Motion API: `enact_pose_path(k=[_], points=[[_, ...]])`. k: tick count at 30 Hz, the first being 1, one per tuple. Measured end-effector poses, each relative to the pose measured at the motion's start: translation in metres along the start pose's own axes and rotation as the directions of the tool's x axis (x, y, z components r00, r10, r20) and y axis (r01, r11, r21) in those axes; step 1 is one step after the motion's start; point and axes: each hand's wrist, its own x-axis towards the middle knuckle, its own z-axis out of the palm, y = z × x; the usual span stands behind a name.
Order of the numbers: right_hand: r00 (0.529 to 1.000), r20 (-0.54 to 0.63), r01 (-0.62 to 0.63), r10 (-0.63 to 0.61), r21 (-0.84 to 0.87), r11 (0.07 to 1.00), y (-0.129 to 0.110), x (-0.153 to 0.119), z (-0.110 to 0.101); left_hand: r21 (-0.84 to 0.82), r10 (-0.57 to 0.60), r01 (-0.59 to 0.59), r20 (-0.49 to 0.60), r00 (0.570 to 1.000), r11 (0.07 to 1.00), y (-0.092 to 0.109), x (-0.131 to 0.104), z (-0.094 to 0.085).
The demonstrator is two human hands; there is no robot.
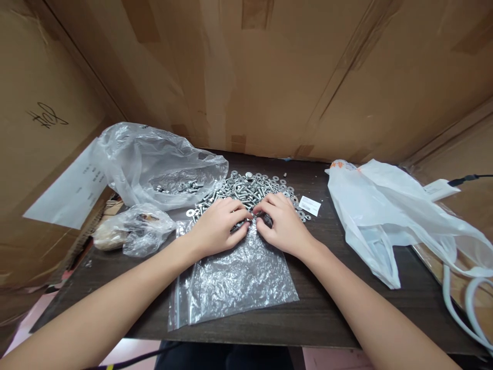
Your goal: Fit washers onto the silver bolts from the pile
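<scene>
In the middle of the table, my left hand point(221, 226) and my right hand point(284, 225) meet with curled fingers, fingertips nearly touching. Something small and shiny shows between them, too small to name. Just beyond lies a heap of metal bolts point(248, 191), with flat washers point(284, 188) mixed in along its right edge. Under my hands and wrists are flat clear zip bags point(242, 285), their near parts spread toward me. To the left, a large clear plastic bag point(131, 164) lies open on its side with several bolts point(190, 186) inside.
A crumpled small plastic bag point(142, 234) sits at the left. On the right are a white label point(309, 205), a white carrier bag point(373, 205) and a white cable point(449, 298). Cardboard walls point(269, 82) enclose the dark table point(308, 318) at back and sides.
</scene>
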Motion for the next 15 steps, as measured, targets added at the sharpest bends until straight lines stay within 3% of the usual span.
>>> enact_pose_path(k=[15], points=[[0.997, 0.066, -0.029, 0.036, -0.114, 0.993, -0.0006, -0.0025, 0.0023, -0.016, -0.008, 0.007, -0.054, 0.999, 1.0, 0.0028, 0.0019, -0.0006]])
